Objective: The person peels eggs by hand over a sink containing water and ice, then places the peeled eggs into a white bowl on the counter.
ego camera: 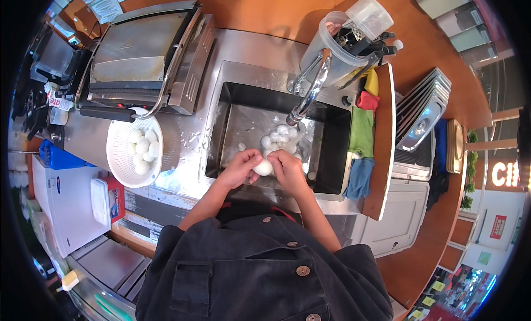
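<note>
Over the near part of a steel sink point(240, 126), my left hand point(242, 168) and my right hand point(287, 171) hold one smooth white egg point(263, 167) between their fingertips. Beyond them, several white eggs point(278, 137) lie heaped in the basin, with what looks like a clear plastic bag point(305, 142) beside them. Small white bits are scattered on the sink floor. A chrome faucet point(309, 97) arches above the heap. To the left on the counter, a white plastic colander point(116, 163) holds several smooth white eggs point(142, 146).
A contact grill point(132, 51) stands behind the colander. Behind the faucet is a clear container point(327, 55) of utensils. Coloured cloths point(361, 130) hang along the sink's right side, by a raised wooden partition point(386, 142). Metal trays point(423, 113) stand farther right.
</note>
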`<state>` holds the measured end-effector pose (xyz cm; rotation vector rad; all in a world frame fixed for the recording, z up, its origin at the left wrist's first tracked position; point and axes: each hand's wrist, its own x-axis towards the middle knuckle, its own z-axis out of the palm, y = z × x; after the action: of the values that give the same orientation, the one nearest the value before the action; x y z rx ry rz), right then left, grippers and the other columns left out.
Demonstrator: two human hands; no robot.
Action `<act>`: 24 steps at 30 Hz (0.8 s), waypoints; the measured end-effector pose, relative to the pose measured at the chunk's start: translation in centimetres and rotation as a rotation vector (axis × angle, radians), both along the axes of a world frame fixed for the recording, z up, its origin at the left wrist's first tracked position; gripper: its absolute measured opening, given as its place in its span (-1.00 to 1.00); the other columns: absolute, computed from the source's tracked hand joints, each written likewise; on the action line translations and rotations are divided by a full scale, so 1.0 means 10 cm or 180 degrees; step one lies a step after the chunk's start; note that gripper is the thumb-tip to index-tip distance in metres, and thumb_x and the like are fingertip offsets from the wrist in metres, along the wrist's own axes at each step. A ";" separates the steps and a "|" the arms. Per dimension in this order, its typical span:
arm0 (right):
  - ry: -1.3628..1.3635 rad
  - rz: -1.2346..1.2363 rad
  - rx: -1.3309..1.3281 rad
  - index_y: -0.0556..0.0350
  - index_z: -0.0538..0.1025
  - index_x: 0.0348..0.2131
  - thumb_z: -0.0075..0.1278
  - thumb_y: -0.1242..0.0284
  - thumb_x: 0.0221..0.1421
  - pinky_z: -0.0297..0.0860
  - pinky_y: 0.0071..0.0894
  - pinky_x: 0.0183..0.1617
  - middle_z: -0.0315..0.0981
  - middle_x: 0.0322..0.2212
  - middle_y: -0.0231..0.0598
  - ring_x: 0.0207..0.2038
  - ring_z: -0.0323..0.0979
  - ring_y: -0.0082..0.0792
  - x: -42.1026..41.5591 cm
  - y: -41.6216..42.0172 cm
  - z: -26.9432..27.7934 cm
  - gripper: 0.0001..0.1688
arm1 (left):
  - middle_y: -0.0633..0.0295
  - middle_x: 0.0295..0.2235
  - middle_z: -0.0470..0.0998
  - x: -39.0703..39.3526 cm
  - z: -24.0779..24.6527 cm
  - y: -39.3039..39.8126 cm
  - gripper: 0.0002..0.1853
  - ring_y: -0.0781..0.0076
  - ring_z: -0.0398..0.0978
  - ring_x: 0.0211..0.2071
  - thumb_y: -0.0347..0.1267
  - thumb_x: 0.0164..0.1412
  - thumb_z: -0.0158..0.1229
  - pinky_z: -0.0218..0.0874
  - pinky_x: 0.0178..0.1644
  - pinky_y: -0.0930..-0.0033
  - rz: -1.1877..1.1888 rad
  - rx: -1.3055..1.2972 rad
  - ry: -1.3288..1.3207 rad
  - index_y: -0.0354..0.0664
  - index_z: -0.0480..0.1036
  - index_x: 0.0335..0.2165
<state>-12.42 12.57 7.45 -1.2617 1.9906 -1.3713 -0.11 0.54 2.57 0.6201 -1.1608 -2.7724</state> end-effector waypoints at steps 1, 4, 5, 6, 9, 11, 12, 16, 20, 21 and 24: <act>0.0013 0.0003 -0.0026 0.29 0.42 -0.41 -0.06 0.61 0.02 0.30 -0.31 -0.43 0.39 -0.54 -0.04 -0.50 0.40 -0.09 0.00 -0.01 0.01 -0.93 | 0.28 -0.56 0.42 0.00 0.01 0.00 -0.78 0.65 0.32 -0.71 -0.28 0.22 -0.02 0.12 -0.70 0.64 -0.0034 -0.0057 -0.0024 -0.23 0.33 -0.39; 0.0159 -0.0087 -0.0066 0.29 0.42 -0.42 -0.05 0.61 0.01 0.30 -0.29 -0.43 0.39 -0.53 -0.03 -0.49 0.39 -0.06 0.01 0.00 0.00 -0.94 | 0.26 -0.54 0.45 0.00 0.02 -0.02 -0.80 0.61 0.39 -0.68 -0.30 0.19 0.03 0.20 -0.66 0.64 -0.0086 -0.0252 -0.0038 -0.23 0.33 -0.37; 0.0137 -0.0119 -0.0053 0.30 0.41 -0.43 -0.05 0.61 0.01 0.30 -0.29 -0.43 0.39 -0.53 -0.02 -0.49 0.40 -0.06 0.01 -0.01 -0.01 -0.94 | 0.25 -0.52 0.46 -0.01 -0.01 -0.02 -0.80 0.60 0.41 -0.66 -0.30 0.18 0.04 0.22 -0.64 0.63 -0.0087 -0.0317 0.0004 -0.23 0.33 -0.36; 0.0110 -0.0159 -0.0037 0.30 0.41 -0.43 -0.05 0.61 0.01 0.30 -0.28 -0.42 0.40 -0.53 -0.02 -0.48 0.40 -0.05 -0.01 0.00 -0.04 -0.94 | 0.23 -0.51 0.47 -0.02 -0.01 -0.02 -0.80 0.58 0.42 -0.65 -0.31 0.17 0.06 0.24 -0.63 0.62 -0.0096 -0.0380 0.0042 -0.23 0.33 -0.35; 0.0187 -0.0184 0.0114 0.30 0.42 -0.44 -0.06 0.61 0.02 0.31 -0.32 -0.41 0.41 -0.54 -0.04 -0.50 0.41 -0.10 -0.06 0.01 -0.10 -0.94 | 0.20 -0.44 0.49 0.01 0.03 -0.05 -0.80 0.52 0.47 -0.56 -0.35 0.14 0.09 0.31 -0.53 0.57 -0.0178 -0.0367 0.0194 -0.24 0.33 -0.31; 0.0328 -0.0131 0.0310 0.30 0.43 -0.45 -0.06 0.62 0.00 0.32 -0.34 -0.40 0.42 -0.53 -0.05 -0.50 0.41 -0.12 -0.10 0.04 -0.16 -0.94 | 0.19 -0.39 0.48 0.01 0.04 -0.04 -0.79 0.50 0.47 -0.46 -0.39 0.11 0.11 0.33 -0.45 0.52 -0.0030 -0.0271 0.0374 -0.24 0.32 -0.29; 0.0418 -0.0083 0.0439 0.30 0.44 -0.45 -0.05 0.63 -0.02 0.32 -0.33 -0.40 0.42 -0.52 -0.05 -0.49 0.41 -0.11 -0.12 0.05 -0.20 -0.94 | 0.18 -0.36 0.48 0.01 0.05 -0.04 -0.78 0.49 0.47 -0.41 -0.41 0.09 0.13 0.34 -0.41 0.50 0.0046 -0.0220 0.0464 -0.24 0.32 -0.28; 0.1077 0.0073 -0.0037 0.31 0.44 -0.48 -0.03 0.68 -0.11 0.32 -0.29 -0.39 0.42 -0.48 -0.03 -0.47 0.41 -0.07 -0.16 0.10 -0.22 -0.93 | 0.21 -0.31 0.46 0.01 -0.02 -0.06 -0.72 0.50 0.44 -0.29 -0.47 0.04 0.17 0.34 -0.31 0.46 0.0126 -0.0225 0.0497 -0.25 0.32 -0.24; 0.0509 -0.0235 -0.0003 0.32 0.43 -0.53 -0.08 0.74 -0.13 0.31 -0.34 -0.41 0.39 -0.51 -0.08 -0.50 0.39 -0.16 -0.15 0.10 -0.20 -0.93 | 0.25 -0.29 0.44 0.01 -0.07 -0.05 -0.66 0.51 0.42 -0.28 -0.51 0.01 0.18 0.32 -0.26 0.47 0.0123 -0.0316 0.0327 -0.25 0.32 -0.19; 0.0315 -0.0282 0.0037 0.32 0.42 -0.54 -0.11 0.75 -0.13 0.30 -0.36 -0.42 0.38 -0.52 -0.09 -0.52 0.38 -0.19 -0.14 0.10 -0.17 -0.92 | 0.26 -0.28 0.43 0.01 -0.07 -0.05 -0.65 0.52 0.42 -0.27 -0.53 0.01 0.18 0.31 -0.24 0.48 0.0131 -0.0327 0.0302 -0.25 0.32 -0.18; 0.0253 -0.0240 0.0097 0.30 0.41 -0.53 -0.19 0.74 -0.06 0.28 -0.43 -0.45 0.34 -0.58 -0.14 -0.55 0.36 -0.32 -0.15 0.12 -0.19 -0.88 | 0.27 -0.24 0.40 -0.01 -0.07 -0.02 -0.65 0.53 0.40 -0.24 -0.58 -0.01 0.16 0.28 -0.19 0.51 0.0299 -0.0343 0.0197 -0.25 0.33 -0.18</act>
<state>-13.97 13.74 5.57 -1.2579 2.1246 -1.3392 -0.24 0.33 1.84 0.5591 -1.2255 -2.6121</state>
